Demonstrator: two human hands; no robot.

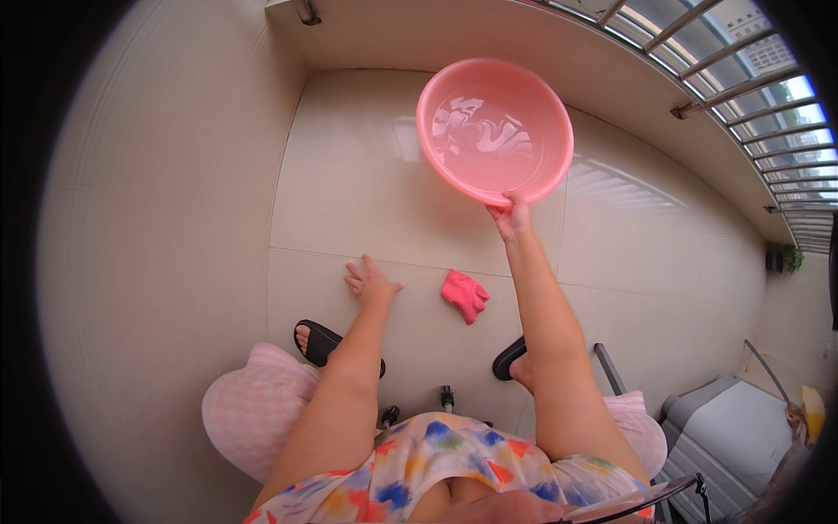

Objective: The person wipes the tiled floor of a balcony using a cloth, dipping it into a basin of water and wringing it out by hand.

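A round pink plastic basin (495, 131) with water in it is at the upper middle of the view. My right hand (514, 216) grips its near rim, thumb over the edge and fingers beneath. Whether the basin's base touches the floor I cannot tell. My left hand (372, 281) is spread above or on the tiled floor, holding nothing. Between my forearms, nearer to me than the basin, a crumpled bright pink cloth (465, 295) lies on the floor tiles (419, 242).
Black slides (323, 342) are on my feet, either side of the cloth. Chair casters (447, 396) show below me. Walls stand at the left and beyond the basin, with metal window bars (740, 49) at upper right. A grey-white container or appliance (727, 426) is at lower right.
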